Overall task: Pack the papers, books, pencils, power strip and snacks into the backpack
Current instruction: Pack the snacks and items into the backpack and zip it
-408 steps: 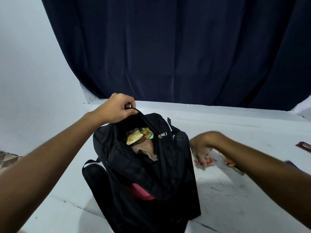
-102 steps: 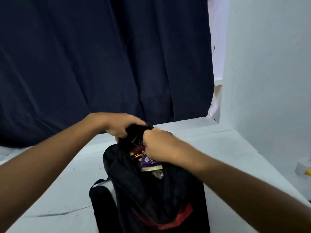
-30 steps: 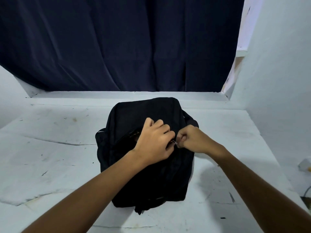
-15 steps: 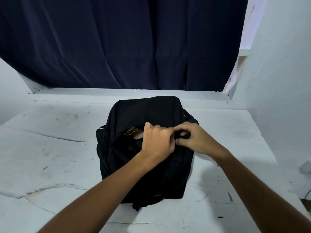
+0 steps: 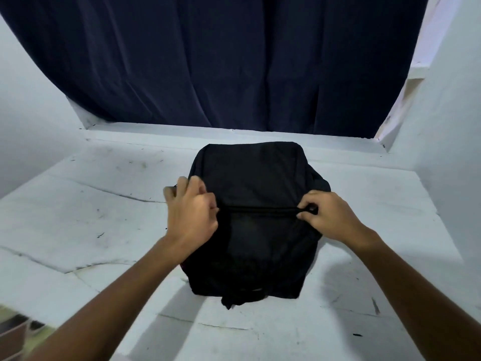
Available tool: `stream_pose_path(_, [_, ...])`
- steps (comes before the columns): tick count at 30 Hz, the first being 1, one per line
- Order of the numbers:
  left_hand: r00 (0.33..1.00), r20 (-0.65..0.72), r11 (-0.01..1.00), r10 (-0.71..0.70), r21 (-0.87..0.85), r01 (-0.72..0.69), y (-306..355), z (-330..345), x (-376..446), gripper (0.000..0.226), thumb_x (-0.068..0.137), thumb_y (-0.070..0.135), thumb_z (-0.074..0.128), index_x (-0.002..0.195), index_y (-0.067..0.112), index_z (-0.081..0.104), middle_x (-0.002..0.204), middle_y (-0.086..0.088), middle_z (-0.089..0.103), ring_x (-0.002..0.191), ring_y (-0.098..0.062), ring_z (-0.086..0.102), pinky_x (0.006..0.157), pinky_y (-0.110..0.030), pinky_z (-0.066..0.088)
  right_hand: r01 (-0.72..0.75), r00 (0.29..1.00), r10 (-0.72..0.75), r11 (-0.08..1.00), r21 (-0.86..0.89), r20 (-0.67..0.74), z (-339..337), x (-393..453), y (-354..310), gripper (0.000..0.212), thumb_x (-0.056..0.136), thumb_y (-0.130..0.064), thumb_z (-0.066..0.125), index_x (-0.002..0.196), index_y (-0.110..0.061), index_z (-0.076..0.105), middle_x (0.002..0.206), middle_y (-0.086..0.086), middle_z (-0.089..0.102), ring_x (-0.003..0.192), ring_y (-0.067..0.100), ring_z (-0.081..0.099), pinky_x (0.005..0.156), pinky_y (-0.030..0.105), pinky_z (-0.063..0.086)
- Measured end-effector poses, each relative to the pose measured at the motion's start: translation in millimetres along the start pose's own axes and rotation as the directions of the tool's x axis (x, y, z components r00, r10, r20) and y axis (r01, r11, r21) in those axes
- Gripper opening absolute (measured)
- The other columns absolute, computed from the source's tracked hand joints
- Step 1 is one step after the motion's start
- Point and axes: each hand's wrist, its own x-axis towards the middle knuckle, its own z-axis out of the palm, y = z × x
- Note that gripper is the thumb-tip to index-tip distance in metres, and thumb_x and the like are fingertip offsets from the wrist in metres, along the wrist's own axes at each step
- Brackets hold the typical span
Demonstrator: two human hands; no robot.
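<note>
**mo:** Both hands have split apart since half a second ago, and the snacks peeking out of the backpack (image 5: 250,194) are gone from sight, zipper line looks closed.

**kay:** yep. right hand (image 5: 330,218) has its fingers (image 5: 307,204) curled, pinching what's probably the zipper pull. left hand (image 5: 191,214) grips the bag's left edge, fingers bent, bit blurry. Backpack's lying flat mid tabletop (image 5: 91,217).

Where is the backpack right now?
In the head view the backpack lies flat at the middle of the white surface, below the dark curtain, with the left hand and right hand at its sides.
</note>
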Motion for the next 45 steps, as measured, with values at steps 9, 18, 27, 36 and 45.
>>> stream_pose_path(9, [0.927, 0.245, 0.931, -0.285, -0.16, 0.329, -63.9, -18.2, -13.7, 0.016, 0.076, 0.018, 0.07, 0.085, 0.032, 0.07, 0.111, 0.002, 0.06, 0.113, -0.029, 0.048, 0.088, -0.047, 0.034, -0.02, 1.0, 0.026, 0.945, 0.327, -0.014, 11.5, 2.4, -4.2, 0.011, 0.082, -0.007, 0.07, 0.087, -0.017, 0.072, 0.087, -0.006, 0.066, 0.076, 0.012, 0.06, 0.071, 0.016, 0.045])
stream_pose_path(18, [0.861, 0.137, 0.818, 0.489, -0.415, -0.399, 97.0, 20.0, 46.2, 0.049, 0.077, 0.008, 0.057, 0.124, 0.017, 0.064, 0.138, -0.003, 0.056, 0.138, -0.028, 0.037, 0.108, -0.054, 0.032, -0.343, 0.914, 0.405, 0.736, 0.584, 0.026, 44.2, -13.5, 49.5, 0.034, 0.087, 0.003, 0.059, 0.116, -0.013, 0.064, 0.103, 0.011, 0.069, 0.096, 0.03, 0.065, 0.078, 0.038, 0.053])
stream_pose_path(27, [0.559, 0.583, 0.748, 0.589, -0.131, -0.651, 132.4, 72.7, 59.0, 0.069, 0.094, 0.014, 0.04, 0.155, 0.017, 0.008, 0.163, 0.003, 0.002, 0.15, -0.023, -0.003, 0.117, -0.06, 0.0, -0.253, 0.942, 0.303, 0.924, 0.288, -0.143, 43.2, -19.9, 37.1, 0.015, 0.085, -0.007, 0.052, 0.082, -0.011, 0.066, 0.071, 0.008, 0.066, 0.067, 0.025, 0.059, 0.065, 0.034, 0.047])
stream_pose_path(36, [0.576, 0.572, 0.653, 0.584, 0.09, -0.752, 135.8, 101.2, 36.3, 0.064, 0.102, 0.032, 0.029, 0.154, 0.02, -0.006, 0.163, -0.001, -0.011, 0.149, -0.031, -0.011, 0.111, -0.069, -0.006, -0.283, 0.93, 0.253, 0.956, -0.081, -0.266, 41.3, -63.5, 27.5, 0.012, 0.085, -0.014, 0.06, 0.074, -0.009, 0.062, 0.068, 0.007, 0.063, 0.064, 0.032, 0.057, 0.056, 0.027, 0.03])
stream_pose_path(45, [0.614, 0.557, 0.685, 0.559, 0.107, -0.721, 139.0, 111.4, 31.5, 0.062, 0.1, 0.029, 0.028, 0.154, 0.02, -0.001, 0.163, -0.002, -0.008, 0.148, -0.033, -0.015, 0.106, -0.072, -0.011, -0.306, 0.917, 0.27, 0.949, -0.081, -0.295, 77.1, -150.5, -89.3, 0.014, 0.073, -0.005, 0.056, 0.061, -0.012, 0.051, 0.052, 0.006, 0.057, 0.042, 0.029, 0.048, 0.049, 0.025, 0.026])
